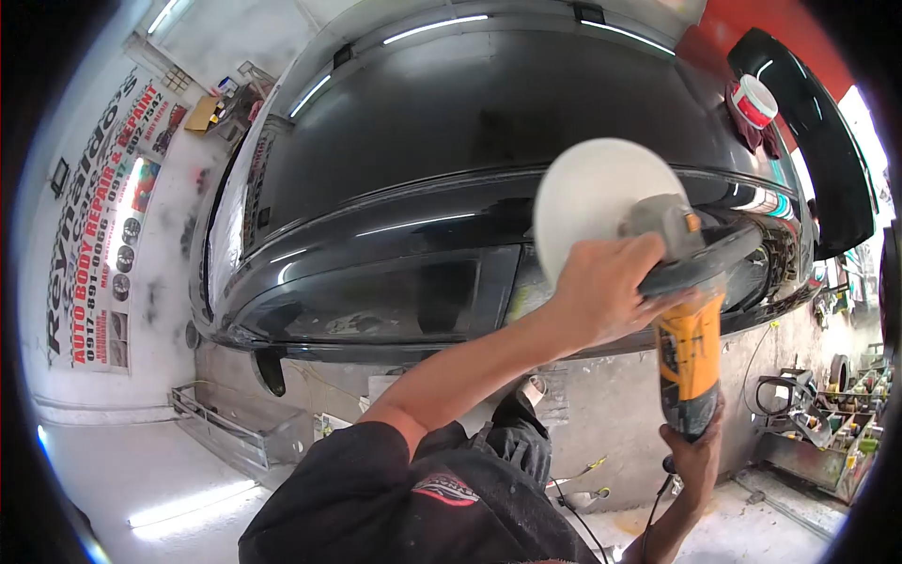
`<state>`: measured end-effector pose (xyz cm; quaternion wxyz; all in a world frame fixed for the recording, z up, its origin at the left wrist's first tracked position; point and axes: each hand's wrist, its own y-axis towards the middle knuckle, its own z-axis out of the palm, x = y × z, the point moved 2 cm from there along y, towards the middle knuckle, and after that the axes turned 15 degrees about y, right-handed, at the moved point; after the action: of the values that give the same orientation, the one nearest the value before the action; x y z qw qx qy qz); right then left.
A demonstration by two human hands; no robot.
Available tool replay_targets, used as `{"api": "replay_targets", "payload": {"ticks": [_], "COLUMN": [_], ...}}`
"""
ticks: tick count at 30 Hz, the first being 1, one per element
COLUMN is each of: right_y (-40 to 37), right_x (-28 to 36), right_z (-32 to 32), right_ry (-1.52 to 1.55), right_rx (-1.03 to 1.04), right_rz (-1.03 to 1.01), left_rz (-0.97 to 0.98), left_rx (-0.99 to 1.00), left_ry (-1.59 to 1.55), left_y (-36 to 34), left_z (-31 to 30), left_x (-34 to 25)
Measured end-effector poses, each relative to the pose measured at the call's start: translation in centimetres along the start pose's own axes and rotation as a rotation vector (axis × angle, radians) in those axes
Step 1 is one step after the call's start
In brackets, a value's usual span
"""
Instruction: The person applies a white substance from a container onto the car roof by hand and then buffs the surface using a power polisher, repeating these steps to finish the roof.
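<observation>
A yellow and black car polisher [693,343] is held up over the side of a glossy black car [489,103]. Its round white pad [601,202] shows nearly full face, overlapping the roof edge in this view. My left hand [611,287] is closed around the black front handle beside the tool head. Lower down, my right hand [697,453] grips the rear end of the body, where the power cord [658,503] hangs away. Part of the side window [376,296] lies left of my left forearm.
A white and red tub [754,101] rests on a dark red cloth [763,139] at the car's right end. The raised black panel [808,141] stands beyond it. A side mirror [270,371] juts out at left. Bottles fill a rack [827,446] at right; a metal frame [230,428] stands at lower left.
</observation>
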<state>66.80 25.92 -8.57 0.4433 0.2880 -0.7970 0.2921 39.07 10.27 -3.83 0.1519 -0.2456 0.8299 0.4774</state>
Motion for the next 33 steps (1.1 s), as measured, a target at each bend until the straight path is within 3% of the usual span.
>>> {"api": "replay_targets", "payload": {"ticks": [2, 6, 8, 11, 12, 17, 19, 20, 21, 23, 24, 26, 29, 33], "right_y": [1.7, 5.3, 6.9, 9.7, 10.4, 13.7, 13.5, 12.8, 12.7, 11.6, 10.7, 9.8, 9.7, 12.8], "right_x": [0.7, 0.5, 2.9, 7.9, 9.9, 17.6, 20.6, 22.4, 23.5, 25.0, 26.0, 26.9, 26.5, 26.2], "right_z": [-2.0, -7.3, -8.1, -8.6, -7.8, -2.0, 1.0, 3.2, 4.9, 7.9, 9.7, 12.3, 15.3, 16.7], "right_ry": [0.063, -0.175, -0.135, -0.197, -0.128, -0.354, -0.386, -0.400, -0.453, -0.511, -0.501, -0.463, -0.406, -0.322], "right_rx": [-0.019, -0.120, -0.114, -0.012, 0.002, 0.281, 0.331, 0.346, 0.360, 0.380, 0.386, 0.474, 0.565, 0.654], "right_rz": [0.013, -0.064, -0.083, -0.052, -0.023, -0.424, -0.527, -0.556, -0.653, -0.641, -0.546, -0.386, -0.367, -0.355], "left_rz": [-0.001, -0.049, -0.062, -0.262, -0.325, -0.452, -0.543, -0.517, -0.418, -0.522, -0.539, -0.557, -0.525, -0.663], "left_rx": [-0.019, -0.064, -0.147, -0.130, -0.143, -0.284, -0.219, -0.309, -0.377, -0.307, -0.376, -0.410, -0.390, -0.346], "left_ry": [-0.040, -0.084, -0.145, -0.234, -0.275, -0.153, -0.184, -0.292, -0.023, -0.002, -0.185, -0.119, 0.082, 0.002], "left_y": [2.1, 5.4, 7.2, 8.4, 8.7, 8.4, 7.7, 7.3, 6.8, 5.7, 5.0, 4.4, 3.5, 4.6], "left_z": [3.0, 7.7, 7.2, 4.0, 2.9, -3.7, -7.2, -8.5, -9.7, -13.9, -14.8, -17.8, -20.7, -20.2], "left_x": [-0.5, 0.6, 1.3, 3.1, 3.8, 9.1, 10.9, 11.8, 13.4, 14.1, 15.3, 16.3, 18.6, 18.8]}}
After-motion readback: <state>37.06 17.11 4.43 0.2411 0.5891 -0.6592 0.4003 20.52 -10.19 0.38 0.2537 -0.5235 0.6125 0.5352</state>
